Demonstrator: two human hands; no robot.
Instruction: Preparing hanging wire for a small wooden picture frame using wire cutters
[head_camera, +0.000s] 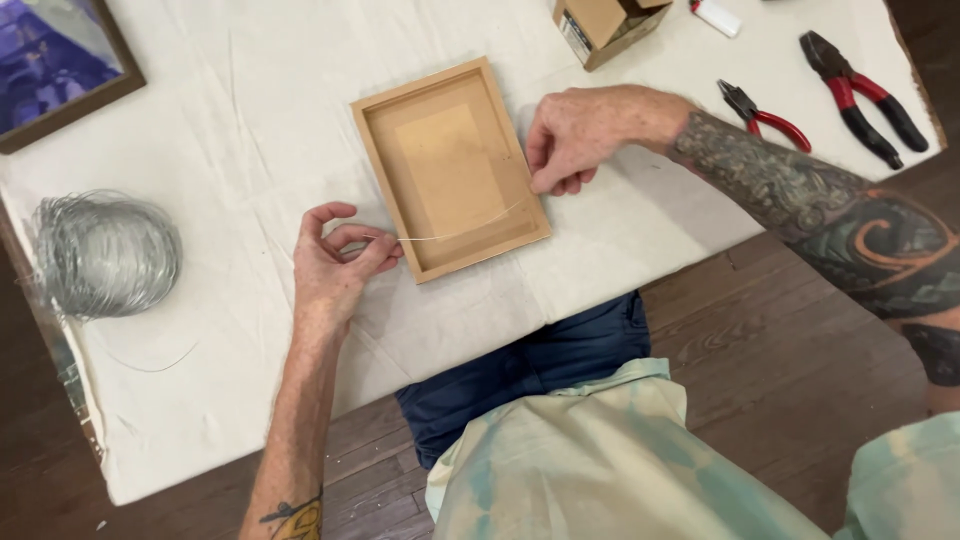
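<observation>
A small wooden picture frame lies face down on the white cloth-covered table, its brown backing board showing. A thin length of wire runs across the frame's lower part. My left hand pinches the wire's left end just outside the frame's left edge. My right hand presses fingertips on the frame's right edge, where the wire's other end reaches.
A coil of silver wire sits at the table's left. Two red-handled pliers lie at the far right. A cardboard box and a white lighter are at the back. A framed picture lies top left.
</observation>
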